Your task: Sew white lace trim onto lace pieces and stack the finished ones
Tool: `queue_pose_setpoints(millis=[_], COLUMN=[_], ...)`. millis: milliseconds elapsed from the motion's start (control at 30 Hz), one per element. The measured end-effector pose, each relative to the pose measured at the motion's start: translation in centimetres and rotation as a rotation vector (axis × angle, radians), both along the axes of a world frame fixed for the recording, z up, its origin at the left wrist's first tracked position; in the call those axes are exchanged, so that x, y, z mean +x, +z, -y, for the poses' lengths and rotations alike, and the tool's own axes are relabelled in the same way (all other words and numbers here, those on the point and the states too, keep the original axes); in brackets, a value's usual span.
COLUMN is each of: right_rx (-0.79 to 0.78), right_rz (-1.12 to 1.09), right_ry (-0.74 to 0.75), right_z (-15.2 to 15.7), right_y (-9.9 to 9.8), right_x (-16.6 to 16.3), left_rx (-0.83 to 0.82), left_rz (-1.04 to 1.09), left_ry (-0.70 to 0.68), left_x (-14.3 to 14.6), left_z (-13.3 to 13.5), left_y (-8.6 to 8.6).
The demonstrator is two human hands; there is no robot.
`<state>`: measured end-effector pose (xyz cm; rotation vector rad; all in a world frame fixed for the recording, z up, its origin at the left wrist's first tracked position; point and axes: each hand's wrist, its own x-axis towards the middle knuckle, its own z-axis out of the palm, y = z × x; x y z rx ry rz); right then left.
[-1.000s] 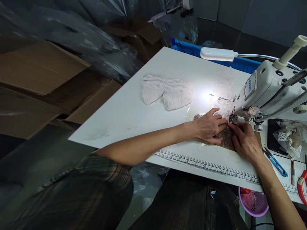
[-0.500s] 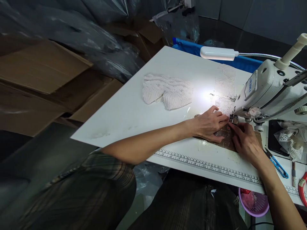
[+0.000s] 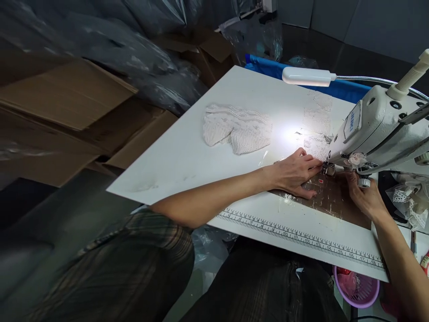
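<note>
My left hand (image 3: pixel 297 173) lies on the sewing machine bed with its thumb spread from the fingers. Its fingertips rest by the metal presser foot (image 3: pixel 328 168), at the near edge of a strip of white lace (image 3: pixel 317 120). To the right of the foot is my right hand (image 3: pixel 367 193), reaching in under the head of the white sewing machine (image 3: pixel 375 120). Its fingertips are hidden behind the machine's parts, so what they touch does not show. A brown plate (image 3: pixel 330 197) with scuffed clear tape lies beneath and between both hands.
Gathered white lace pieces (image 3: pixel 237 129) lie on the white table (image 3: pixel 177 156). A lamp (image 3: pixel 306 76) lights the work. Lace scraps (image 3: pixel 410 197) lie at right, with a purple basket (image 3: pixel 363 297) below the edge. Cardboard boxes (image 3: pixel 63 94) stand left.
My right hand has moved right, away from the presser foot, uncovering more of the brown plate. The blue snips are now out of sight behind my right arm. My left hand stays put.
</note>
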<state>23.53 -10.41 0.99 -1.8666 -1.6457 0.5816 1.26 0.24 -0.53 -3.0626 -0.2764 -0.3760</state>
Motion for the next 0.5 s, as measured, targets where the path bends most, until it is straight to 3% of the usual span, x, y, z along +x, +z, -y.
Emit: queue_pose_setpoints(millis=[333,500], right_rx=[0.089,0.202], right_rz=[0.068,0.174], right_ry=[-0.068,-0.069], right_z=[0.6,1.1], right_y=[-1.6,-3.2], right_x=[-0.8,-1.0], left_rx=[-0.092,-0.118], left_rz=[0.053,0.164], left_ry=[0.013,0.115], left_x=[-0.1,-0.3], left_z=[-0.2,-0.1], left_y=[-0.7,-1.5])
